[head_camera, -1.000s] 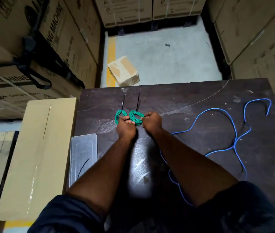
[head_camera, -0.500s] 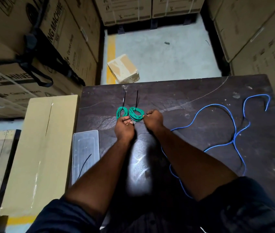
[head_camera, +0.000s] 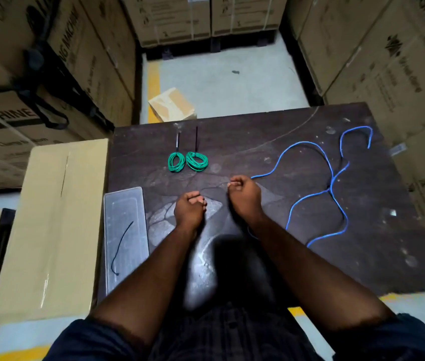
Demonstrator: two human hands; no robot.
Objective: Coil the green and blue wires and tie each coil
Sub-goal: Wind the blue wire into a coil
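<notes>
Two green wire coils (head_camera: 176, 162) (head_camera: 197, 161) lie side by side on the dark table (head_camera: 258, 142). Each is bound by a black tie whose tail (head_camera: 196, 138) points away from me. Both hands are nearer to me than the coils and touch neither. My left hand (head_camera: 190, 208) is a closed fist. So is my right hand (head_camera: 245, 195). A thin dark strand (head_camera: 214, 188) arcs between their fingertips. The blue wire (head_camera: 332, 178) sprawls loose over the right half of the table. One end of it reaches my right knuckles; whether that hand grips it is unclear.
A clear plastic tray (head_camera: 117, 204) holding one black tie (head_camera: 121, 246) lies at the table's left edge. A flat cardboard box (head_camera: 50, 230) adjoins the table on the left. Stacked cartons wall in both sides and the back. A small box (head_camera: 172, 105) sits on the floor beyond.
Both hands let go of the green coils and drew back toward me. The coils now lie free. My right hand shifted right, up to the blue wire's end.
</notes>
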